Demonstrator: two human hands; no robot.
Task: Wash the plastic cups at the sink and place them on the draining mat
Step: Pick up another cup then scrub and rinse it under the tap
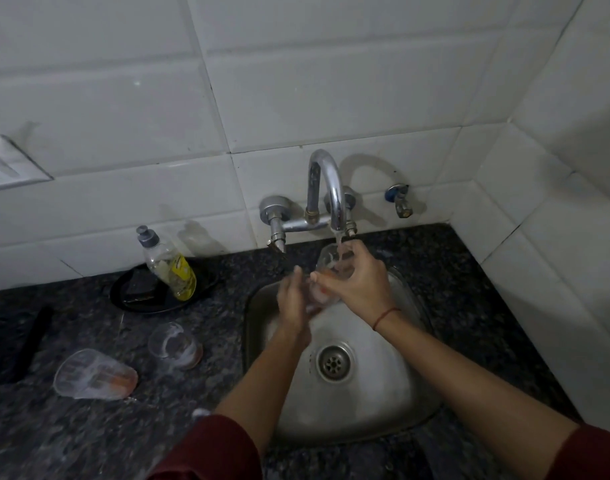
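Our maroon sleeves [210,448] reach over the steel sink [383,393]. Our right hand [359,282] curls its fingers round a clear cup [331,261] under the running tap [326,188], while our blurred left hand [293,303] lays fairly straight fingers against its base. A tipped cup [95,379] and a second cup [175,344] sit left of the sink.

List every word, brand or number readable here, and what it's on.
Nothing here can be read.
Soap bottle: yellow label, print too blurred.
Tipped cup: orange marks, too blurred to tell if they are text.
Wall switch plate: no lettering visible.
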